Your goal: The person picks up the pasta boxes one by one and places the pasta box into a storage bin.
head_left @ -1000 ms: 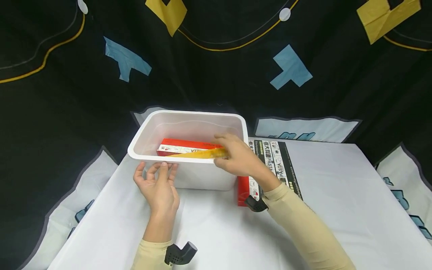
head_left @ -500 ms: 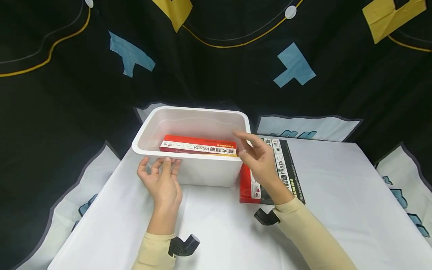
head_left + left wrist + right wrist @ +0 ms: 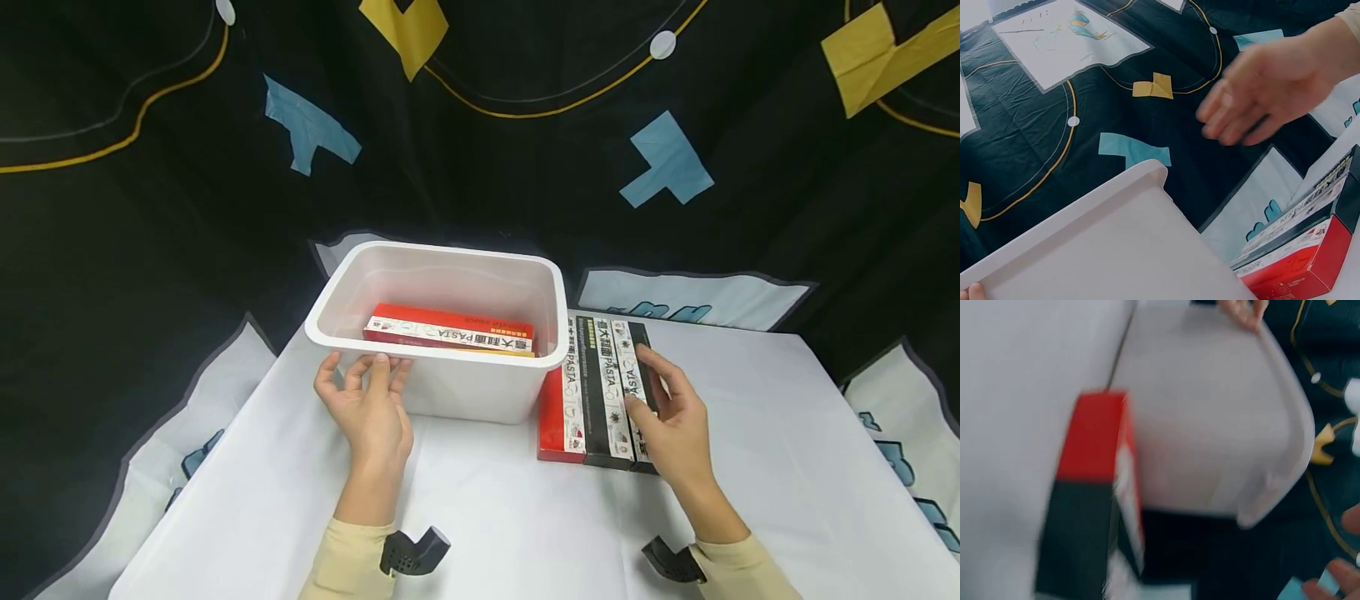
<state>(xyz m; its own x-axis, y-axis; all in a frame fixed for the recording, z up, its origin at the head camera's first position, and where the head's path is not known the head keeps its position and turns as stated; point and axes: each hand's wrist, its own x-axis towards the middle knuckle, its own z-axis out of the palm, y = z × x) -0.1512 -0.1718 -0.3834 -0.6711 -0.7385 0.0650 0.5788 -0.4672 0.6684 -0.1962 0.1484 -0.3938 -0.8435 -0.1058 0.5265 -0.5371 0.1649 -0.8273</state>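
Observation:
A white plastic bin stands on the table, tilted up toward the head camera. My left hand holds its front rim, fingers hooked under the lip at the left. Inside the bin lies a red pasta box, with the yellow edge of another thing along the front wall. Right of the bin a red pasta box and two black pasta boxes lie side by side. My right hand is over the rightmost black box, thumb and fingers spread apart. The right wrist view shows its fingertips away from the boxes.
The white-covered table extends in front of the bin and to the right of the boxes. A black cloth backdrop with yellow and blue patches hangs behind it.
My right hand has let go of a yellow thing inside the bin, come out and moved right to the black pasta boxes. My left hand stays at the rim.

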